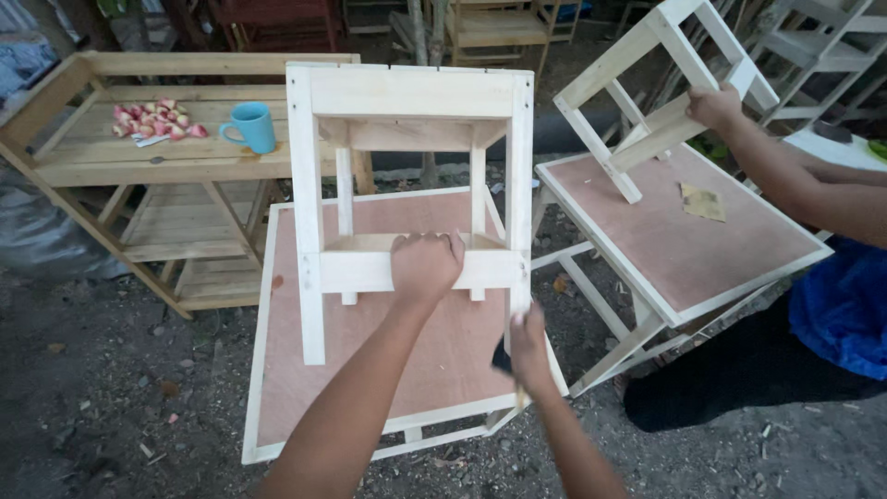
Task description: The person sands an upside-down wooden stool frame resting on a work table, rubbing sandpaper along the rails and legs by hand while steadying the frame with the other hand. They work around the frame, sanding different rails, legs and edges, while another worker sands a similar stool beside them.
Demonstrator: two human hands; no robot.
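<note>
Gripped around the lower crossbar, the left hand (425,265) holds a pale wooden stool (411,185) that lies tipped on its side on a square table (277,388) with a reddish-brown top and light wooden rim. Its fingers curl fully over the bar. The right hand (527,346) is closed on a small dark piece, probably sandpaper, pressed against the stool's leg close to the table's near right edge. The stool's seat faces away, toward the table's far edge, and its legs point back at the person.

To the right stands a second table of the same kind (684,240), with a scrap of tan sandpaper (702,201) on its top. Another person's hand (713,106) grips a second pale stool (665,88) tilted over it. To the left, a wooden shelf unit (139,162) carries a blue mug (254,127) and a heap of pink and white pieces (152,120). Bare gravelly ground (111,388) lies beneath.
</note>
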